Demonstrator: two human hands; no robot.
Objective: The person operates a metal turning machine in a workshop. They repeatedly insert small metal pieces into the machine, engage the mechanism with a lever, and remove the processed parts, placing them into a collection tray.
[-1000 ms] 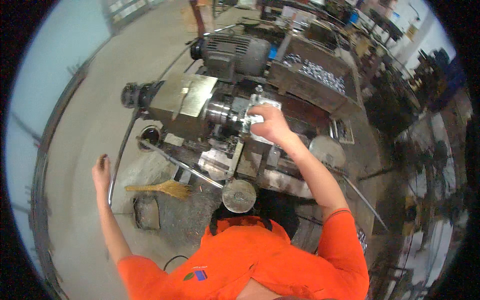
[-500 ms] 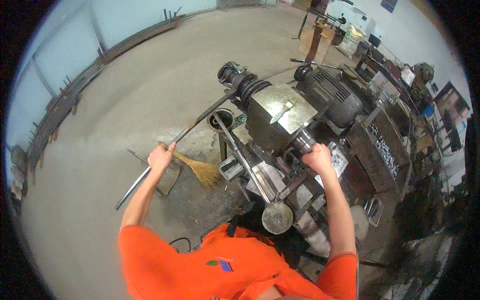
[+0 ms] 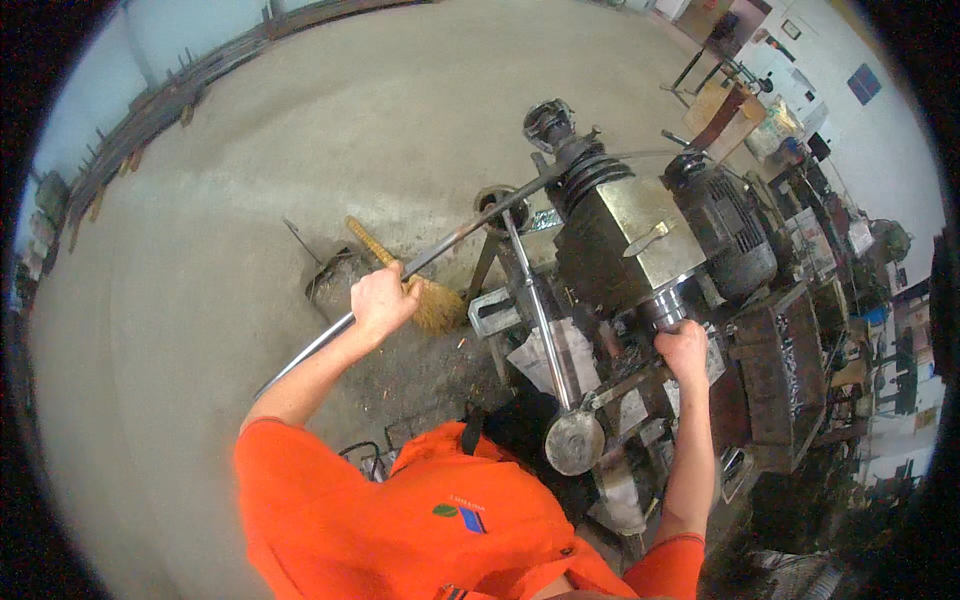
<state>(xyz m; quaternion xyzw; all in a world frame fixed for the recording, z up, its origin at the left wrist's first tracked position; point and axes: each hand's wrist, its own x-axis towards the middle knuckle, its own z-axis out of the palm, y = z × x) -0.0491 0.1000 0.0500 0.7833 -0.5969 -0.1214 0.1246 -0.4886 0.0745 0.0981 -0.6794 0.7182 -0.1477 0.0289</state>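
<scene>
Far left: long steel lever slants from near left to the far right, far end by the ribbed collar on the lathe headstock. Left hand clamped round it, fingers wrapped. Dustpan and straw broom on the floor beyond that hand. Farther right, 1 shiny bar runs from the round pot to near the round metal disc. 1 brush lies on the headstock. Right hand curled at the near end of the chuck; can't tell if it's clamped on a part. Motor and wooden bin with small metal parts farther right.

Step in hand looks like 2-handed work, lever plus chuck; next move likely calls for a firm left grip and right fingers clear of anything that turns.

Hidden: right fingertips, anything inside that fist. Lever-collar joint unclear. Near end of lever partly behind left forearm. Right-edge clutter too dark to sort.
</scene>
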